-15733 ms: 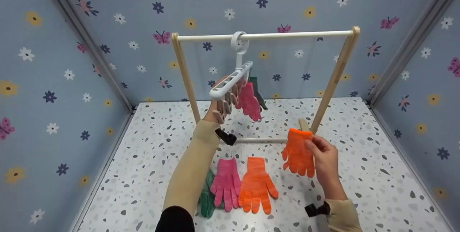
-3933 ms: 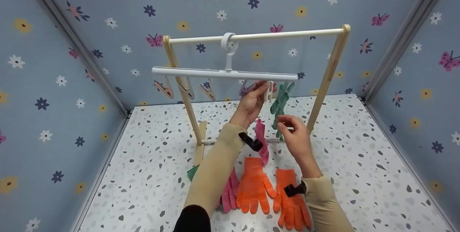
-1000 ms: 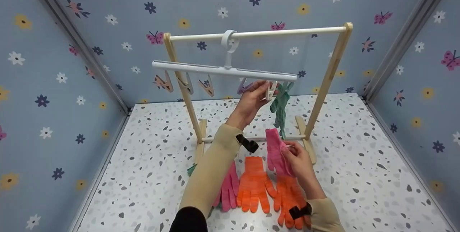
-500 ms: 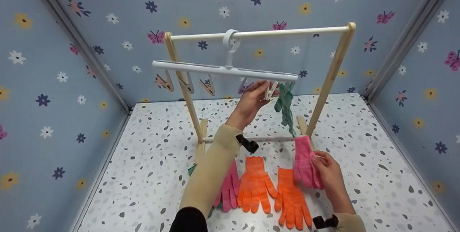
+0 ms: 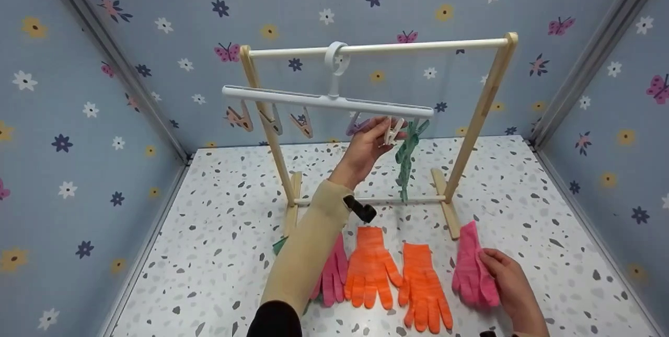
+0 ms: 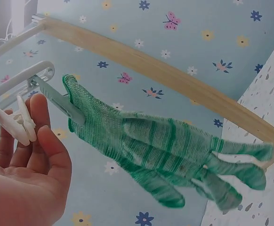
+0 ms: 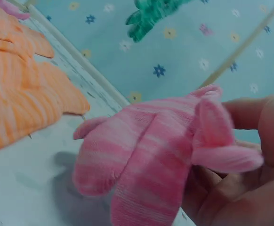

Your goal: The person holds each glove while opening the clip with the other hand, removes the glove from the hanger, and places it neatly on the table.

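My left hand (image 5: 360,151) pinches a white clothespin (image 5: 393,132) that hangs under the white hanger bar (image 5: 292,98). In the left wrist view the thumb and fingers press this clothespin (image 6: 17,123), and no glove is between its tips. Just right of it, a green glove (image 5: 406,162) dangles from a clip at the hanger's end. Low on the right, my right hand (image 5: 515,287) holds a pink glove (image 5: 472,269) by its side, thumb on top. The right wrist view shows this pink glove (image 7: 141,155) close to the tabletop, fingers drooping.
Two orange gloves (image 5: 371,269) lie flat in the middle, left of the held glove. Another pink glove (image 5: 333,274) and a green one (image 5: 279,245) lie partly under my left sleeve. Several bare clothespins (image 5: 301,124) hang on the hanger's left half. A wooden rack (image 5: 481,123) carries the hanger.
The pink glove, clipped on the hanger at first, is now in my right hand and has moved right and down. The orange glove once held lies on the table. The hanger has turned sideways.
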The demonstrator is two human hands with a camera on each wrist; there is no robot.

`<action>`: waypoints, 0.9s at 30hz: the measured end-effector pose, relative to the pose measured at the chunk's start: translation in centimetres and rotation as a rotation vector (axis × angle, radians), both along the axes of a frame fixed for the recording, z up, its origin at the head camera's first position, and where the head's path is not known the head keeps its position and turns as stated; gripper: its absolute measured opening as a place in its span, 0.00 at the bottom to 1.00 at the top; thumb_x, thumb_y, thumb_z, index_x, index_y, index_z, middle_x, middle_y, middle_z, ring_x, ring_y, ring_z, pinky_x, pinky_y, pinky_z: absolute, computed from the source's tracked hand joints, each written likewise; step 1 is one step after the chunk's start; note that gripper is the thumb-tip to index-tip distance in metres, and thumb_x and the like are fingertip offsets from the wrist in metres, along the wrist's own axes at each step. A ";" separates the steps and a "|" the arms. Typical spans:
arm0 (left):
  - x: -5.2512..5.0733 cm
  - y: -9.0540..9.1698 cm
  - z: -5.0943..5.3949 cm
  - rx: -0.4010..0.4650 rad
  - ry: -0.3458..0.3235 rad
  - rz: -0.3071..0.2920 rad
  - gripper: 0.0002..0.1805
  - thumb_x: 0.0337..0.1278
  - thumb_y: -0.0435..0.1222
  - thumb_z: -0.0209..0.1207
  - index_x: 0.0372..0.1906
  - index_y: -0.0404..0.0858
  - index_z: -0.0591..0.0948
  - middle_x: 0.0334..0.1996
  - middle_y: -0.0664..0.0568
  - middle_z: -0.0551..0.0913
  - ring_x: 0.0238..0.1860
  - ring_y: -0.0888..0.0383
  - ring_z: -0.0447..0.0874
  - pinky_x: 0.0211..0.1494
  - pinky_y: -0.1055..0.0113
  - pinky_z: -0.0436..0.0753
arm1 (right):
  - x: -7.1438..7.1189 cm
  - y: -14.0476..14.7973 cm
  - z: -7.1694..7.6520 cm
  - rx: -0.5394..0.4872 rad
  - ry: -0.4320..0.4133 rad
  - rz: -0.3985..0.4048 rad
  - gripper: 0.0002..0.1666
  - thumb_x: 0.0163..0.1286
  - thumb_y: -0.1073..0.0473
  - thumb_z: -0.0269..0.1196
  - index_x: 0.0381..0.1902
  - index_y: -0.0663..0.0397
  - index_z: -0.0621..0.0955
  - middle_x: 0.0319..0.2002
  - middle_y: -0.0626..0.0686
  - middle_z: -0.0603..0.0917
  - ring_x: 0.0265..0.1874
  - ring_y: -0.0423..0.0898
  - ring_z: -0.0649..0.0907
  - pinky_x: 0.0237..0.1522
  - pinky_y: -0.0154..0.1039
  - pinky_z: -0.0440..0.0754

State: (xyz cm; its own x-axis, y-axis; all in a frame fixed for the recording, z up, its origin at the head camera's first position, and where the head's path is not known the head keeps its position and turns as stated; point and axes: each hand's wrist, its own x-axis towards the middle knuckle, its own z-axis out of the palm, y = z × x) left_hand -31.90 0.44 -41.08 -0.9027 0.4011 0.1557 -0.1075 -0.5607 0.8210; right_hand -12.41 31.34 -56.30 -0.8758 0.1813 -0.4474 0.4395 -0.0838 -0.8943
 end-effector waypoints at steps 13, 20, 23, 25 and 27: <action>0.1 -0.1 0.0 -0.023 0.048 -0.002 0.07 0.75 0.36 0.52 0.44 0.44 0.81 0.48 0.50 0.86 0.49 0.53 0.83 0.51 0.61 0.73 | 0.6 1.3 -1.6 0.350 -0.122 0.112 0.34 0.77 0.46 0.54 0.67 0.68 0.68 0.58 0.65 0.75 0.52 0.54 0.73 0.52 0.45 0.73; -0.1 -0.1 -0.3 -0.064 0.038 0.029 0.10 0.72 0.34 0.55 0.54 0.38 0.78 0.51 0.47 0.86 0.49 0.54 0.83 0.56 0.55 0.69 | 0.5 1.1 -1.0 0.389 -0.186 0.134 0.46 0.73 0.35 0.54 0.70 0.68 0.66 0.66 0.69 0.67 0.65 0.62 0.67 0.68 0.59 0.60; -0.1 0.0 -0.4 -0.092 0.039 0.044 0.19 0.72 0.33 0.55 0.63 0.32 0.72 0.54 0.46 0.84 0.47 0.56 0.84 0.55 0.58 0.72 | 0.5 1.2 -0.9 0.421 -0.194 0.142 0.48 0.70 0.33 0.58 0.69 0.68 0.67 0.65 0.69 0.69 0.61 0.61 0.70 0.67 0.59 0.62; -0.2 0.1 -0.4 -0.095 0.031 0.046 0.21 0.71 0.31 0.56 0.65 0.31 0.71 0.55 0.44 0.84 0.45 0.57 0.85 0.52 0.62 0.74 | 0.5 1.2 -0.9 0.455 -0.180 0.141 0.45 0.70 0.36 0.60 0.68 0.67 0.69 0.63 0.68 0.72 0.57 0.59 0.72 0.63 0.57 0.67; -0.3 0.3 -0.4 -0.089 0.023 0.048 0.19 0.71 0.30 0.56 0.63 0.32 0.72 0.55 0.43 0.83 0.44 0.57 0.85 0.50 0.64 0.76 | 0.5 1.1 -1.0 0.493 -0.155 0.145 0.40 0.71 0.39 0.60 0.65 0.68 0.71 0.60 0.68 0.75 0.52 0.57 0.74 0.58 0.55 0.71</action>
